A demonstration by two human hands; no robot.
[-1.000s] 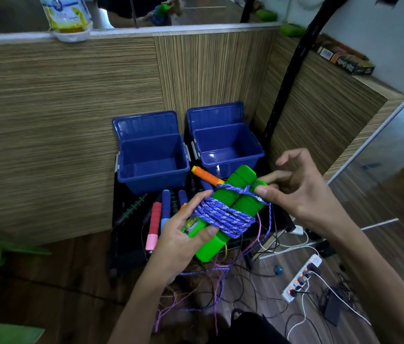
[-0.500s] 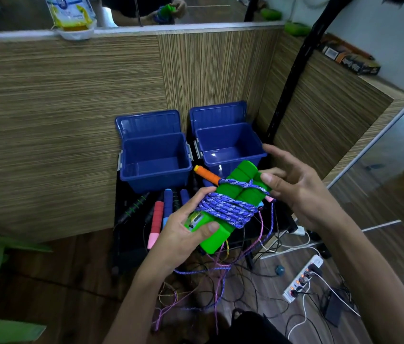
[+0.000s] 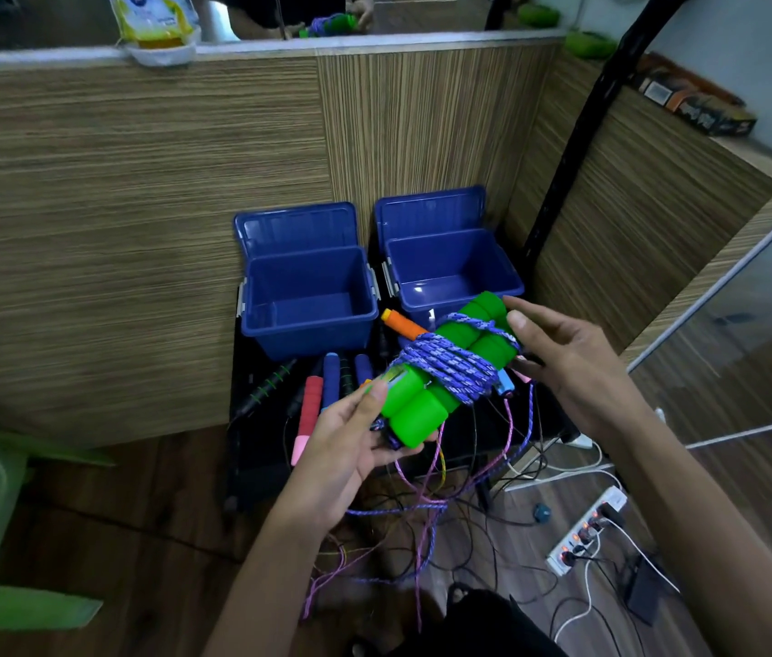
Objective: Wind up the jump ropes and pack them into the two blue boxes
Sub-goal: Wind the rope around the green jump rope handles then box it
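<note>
The left hand (image 3: pixel 350 448) grips the lower end of the green jump rope handles (image 3: pixel 445 372), wound with purple cord (image 3: pixel 450 367). The bundle's long axis runs diagonally, top end pointing up-right at the right blue box (image 3: pixel 450 272). It's held in the air just in front of that box. The right hand (image 3: pixel 568 367) is spread loose, fingertips at the top end. The left blue box (image 3: pixel 308 301) sits just beside the right one.

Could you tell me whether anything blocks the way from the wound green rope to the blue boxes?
Nothing visible does: both blue boxes stand open and empty just beyond the green-handled rope.
</note>
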